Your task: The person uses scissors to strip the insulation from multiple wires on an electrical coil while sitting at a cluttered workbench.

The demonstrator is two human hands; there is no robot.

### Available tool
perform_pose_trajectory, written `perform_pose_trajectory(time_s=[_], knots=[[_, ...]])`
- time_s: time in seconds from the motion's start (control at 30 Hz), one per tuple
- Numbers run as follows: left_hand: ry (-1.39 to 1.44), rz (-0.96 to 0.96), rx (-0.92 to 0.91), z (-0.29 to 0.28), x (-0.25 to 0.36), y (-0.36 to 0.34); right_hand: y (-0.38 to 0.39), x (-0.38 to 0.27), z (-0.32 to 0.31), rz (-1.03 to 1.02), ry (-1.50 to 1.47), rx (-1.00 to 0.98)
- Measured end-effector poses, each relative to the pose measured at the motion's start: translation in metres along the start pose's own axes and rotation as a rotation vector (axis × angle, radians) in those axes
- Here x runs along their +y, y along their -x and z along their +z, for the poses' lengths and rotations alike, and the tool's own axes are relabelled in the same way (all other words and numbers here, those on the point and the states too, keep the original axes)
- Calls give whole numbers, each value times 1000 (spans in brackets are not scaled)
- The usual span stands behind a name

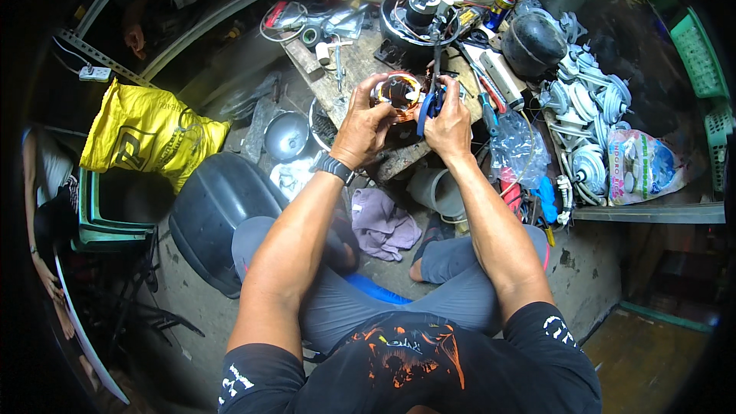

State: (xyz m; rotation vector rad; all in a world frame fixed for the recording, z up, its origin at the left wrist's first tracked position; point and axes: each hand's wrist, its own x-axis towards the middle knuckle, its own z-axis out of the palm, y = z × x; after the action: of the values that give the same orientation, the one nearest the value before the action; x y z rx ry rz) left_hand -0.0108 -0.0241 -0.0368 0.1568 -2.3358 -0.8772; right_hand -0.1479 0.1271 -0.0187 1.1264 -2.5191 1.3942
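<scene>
My left hand (363,124) grips the side of a round motor stator (404,116) with copper windings, held over the wooden bench (331,90). Around the blue handles of a pair of scissors (432,112) my right hand (449,121) is closed. Their dark blades point away from me, close beside the stator's right edge. Just beyond both hands stands a dark round housing (392,24) with a black-and-silver motor part (423,6) in it. My fingers partly cover the stator's lower side.
Many grey-white fan motor parts (586,100) are piled at the right, near a black dome (534,42). Screwdrivers (491,88) and a spray can (500,8) lie or stand on the bench's right side. A yellow sack (149,134) and black shell (222,218) are at left. Another person's arm (46,261) shows far left.
</scene>
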Motion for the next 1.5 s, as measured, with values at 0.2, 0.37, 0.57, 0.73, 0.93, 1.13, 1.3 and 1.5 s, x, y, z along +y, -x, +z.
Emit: perform_pose_trajectory(time_s=[0.2, 0.37, 0.57, 0.73, 0.93, 1.13, 1.3, 1.5], knots=[[34, -3, -30, -13, -1, -3, -4, 12, 1, 155, -115, -24], [137, -15, -75, -24, -7, -13, -3, 41, 1, 203, -327, -50], [-178, -35, 125, -19, 20, -7, -1, 30, -7, 345, -572, -221], [-160, -297, 339, 25, 29, 0, 8, 41, 9, 351, -200, -71], [76, -285, 174, 23, 5, 6, 6, 28, 20, 424, -384, -65], [75, -185, 58, 8, -4, 3, 8, 27, 10, 317, -310, -118], [-146, -124, 53, -6, 9, -8, 39, 13, -42, 348, -408, -288], [-470, 32, -79, -19, 26, -14, 103, -20, -64, 651, -945, -715]])
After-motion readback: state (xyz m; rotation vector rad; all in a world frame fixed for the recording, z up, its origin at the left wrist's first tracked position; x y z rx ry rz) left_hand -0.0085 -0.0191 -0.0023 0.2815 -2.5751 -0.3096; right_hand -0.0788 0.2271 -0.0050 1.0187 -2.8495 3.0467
